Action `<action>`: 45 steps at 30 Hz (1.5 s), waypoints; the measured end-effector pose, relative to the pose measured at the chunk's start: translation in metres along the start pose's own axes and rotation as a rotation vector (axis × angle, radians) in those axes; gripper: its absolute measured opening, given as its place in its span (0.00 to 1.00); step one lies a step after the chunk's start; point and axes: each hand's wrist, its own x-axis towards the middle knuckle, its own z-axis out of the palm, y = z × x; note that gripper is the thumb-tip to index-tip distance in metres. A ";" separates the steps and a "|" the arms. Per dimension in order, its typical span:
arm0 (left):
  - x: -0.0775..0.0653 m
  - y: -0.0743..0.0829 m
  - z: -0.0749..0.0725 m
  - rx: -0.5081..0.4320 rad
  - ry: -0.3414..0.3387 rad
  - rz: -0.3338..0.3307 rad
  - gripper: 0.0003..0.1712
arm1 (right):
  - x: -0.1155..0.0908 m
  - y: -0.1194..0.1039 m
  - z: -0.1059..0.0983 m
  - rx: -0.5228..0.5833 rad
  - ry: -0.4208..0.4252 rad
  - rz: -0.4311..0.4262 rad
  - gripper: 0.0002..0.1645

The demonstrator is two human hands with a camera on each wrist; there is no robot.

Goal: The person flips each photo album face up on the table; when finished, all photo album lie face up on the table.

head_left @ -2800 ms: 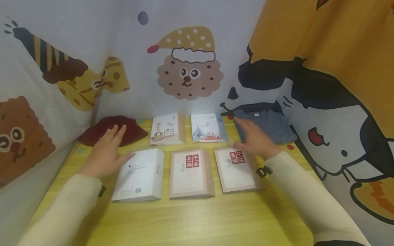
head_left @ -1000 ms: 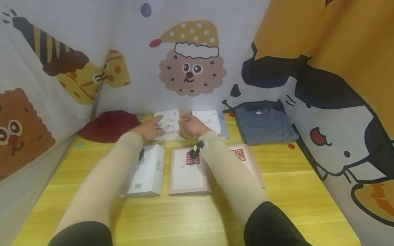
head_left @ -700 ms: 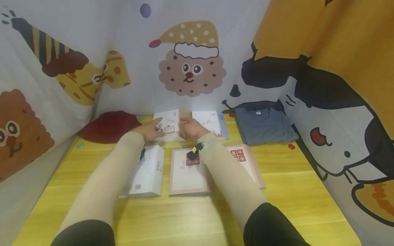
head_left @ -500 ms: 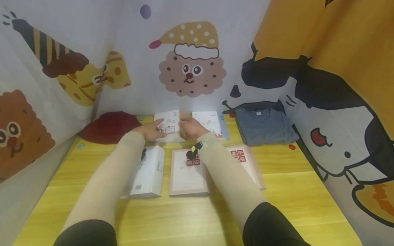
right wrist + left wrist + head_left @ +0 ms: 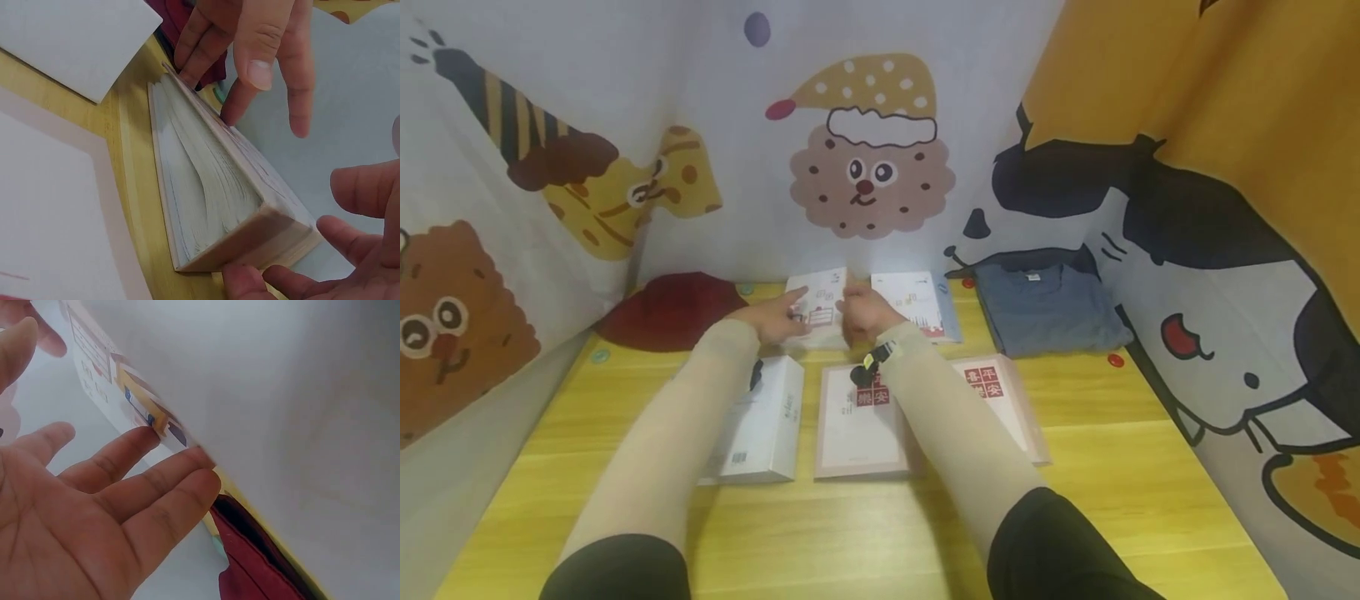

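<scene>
At the back of the table lies a white-covered thick book [image 5: 822,293] with a small drawing on its front, between my two hands. My left hand [image 5: 767,320] is at its left side; in the left wrist view straight fingers [image 5: 178,481] touch the cover's edge. My right hand [image 5: 870,313] is at the spine side, and the right wrist view shows its fingertips [image 5: 284,278] close against the pale brown spine. That same view shows the pages fanned between the covers, with the spine end thicker. Neither hand curls round the book.
A dark red hat [image 5: 673,310] lies left of the book, a blue-edged book [image 5: 901,292] right of it, then a folded grey-blue shirt [image 5: 1047,312]. Three books stand in front: a white one [image 5: 763,429] and two pink-bordered ones, the middle [image 5: 859,437] and right [image 5: 1026,400], beneath my forearms.
My hands have come inward from above the hat and the shirt to either side of the back left book. Over the last half second that book and my left hand have shifted slightly right.
</scene>
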 end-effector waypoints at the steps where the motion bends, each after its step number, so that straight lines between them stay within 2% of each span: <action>1: 0.000 0.001 0.000 -0.005 0.001 -0.006 0.52 | -0.001 -0.001 0.001 -0.004 0.005 -0.005 0.40; 8: -0.001 0.004 -0.003 0.047 0.008 0.059 0.51 | -0.003 -0.002 0.000 0.060 -0.002 -0.010 0.40; 14: -0.001 0.005 -0.002 0.037 0.015 0.034 0.51 | -0.001 -0.001 -0.004 0.153 -0.046 0.025 0.38; 20: 0.000 0.004 -0.001 0.016 0.018 0.038 0.51 | -0.004 -0.002 -0.005 0.235 -0.066 0.069 0.38; 26: -0.002 0.002 -0.002 0.044 0.001 0.113 0.51 | -0.015 -0.009 -0.008 0.326 -0.098 0.076 0.39; 30: -0.002 0.001 -0.003 0.066 -0.003 0.159 0.51 | -0.020 -0.014 -0.011 0.307 -0.119 0.041 0.39; 37: -0.001 0.002 -0.002 0.070 -0.005 0.147 0.51 | -0.019 -0.013 -0.012 0.259 -0.098 0.024 0.43; 42: -0.003 0.003 -0.002 0.059 0.007 0.142 0.52 | -0.019 -0.012 -0.012 0.294 -0.089 -0.011 0.51; 45: -0.003 0.003 0.000 0.065 0.016 0.160 0.51 | -0.011 -0.007 -0.010 0.331 -0.079 -0.029 0.53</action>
